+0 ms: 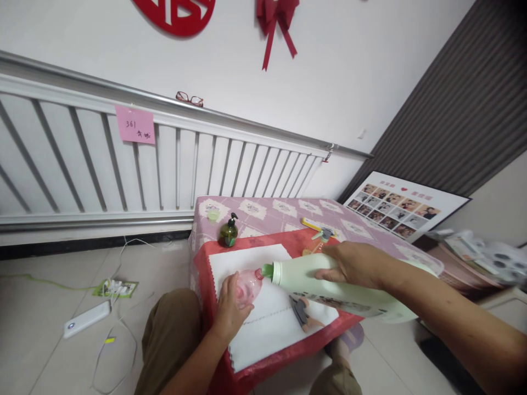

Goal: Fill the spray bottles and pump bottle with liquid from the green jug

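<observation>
A large pale green plastic jug (300, 277) lies tilted almost level, with my right hand (349, 264) wrapped over its upper side. Its green spout (267, 271) meets the neck of a clear pink bottle (248, 288); whether liquid is flowing I cannot tell. The fingers of my left hand (231, 308) are closed around the pink bottle, tipping it toward the jug. Beneath them is a white cloth (259, 345). On it, under the jug, rests a grey and orange-pink piece (302, 314) resembling a trigger sprayer head. Behind the jug stands a partly hidden orange spray bottle (315, 246).
A dark green pump bottle (228, 232), small pale cup (213, 214) and yellow-and-white item (313, 224) are on the table, covered in red sheeting (263, 240) and patterned cloth (284, 207). A radiator (230, 164) runs behind. Power strip (115, 288) and cables lie on the floor.
</observation>
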Tool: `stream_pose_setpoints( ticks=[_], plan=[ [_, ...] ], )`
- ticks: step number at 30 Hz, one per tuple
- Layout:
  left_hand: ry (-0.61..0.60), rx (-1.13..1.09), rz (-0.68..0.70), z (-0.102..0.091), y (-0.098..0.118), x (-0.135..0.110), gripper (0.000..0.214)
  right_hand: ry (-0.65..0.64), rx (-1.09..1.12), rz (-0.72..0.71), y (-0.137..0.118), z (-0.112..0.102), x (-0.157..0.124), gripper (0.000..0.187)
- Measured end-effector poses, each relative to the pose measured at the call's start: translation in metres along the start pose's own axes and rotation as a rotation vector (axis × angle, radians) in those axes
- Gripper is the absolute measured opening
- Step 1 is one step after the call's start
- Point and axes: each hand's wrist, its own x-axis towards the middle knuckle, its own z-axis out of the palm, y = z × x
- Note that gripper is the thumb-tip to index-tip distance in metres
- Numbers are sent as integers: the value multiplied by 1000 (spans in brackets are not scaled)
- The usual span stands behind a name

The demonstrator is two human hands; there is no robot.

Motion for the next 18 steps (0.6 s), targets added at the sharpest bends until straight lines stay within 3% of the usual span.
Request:
stream_pose_setpoints(
  ticks=[18],
  plan=[
    [11,8,11,1,-1,0,92,3,27,4,-3,-1,-2,39]
  ],
)
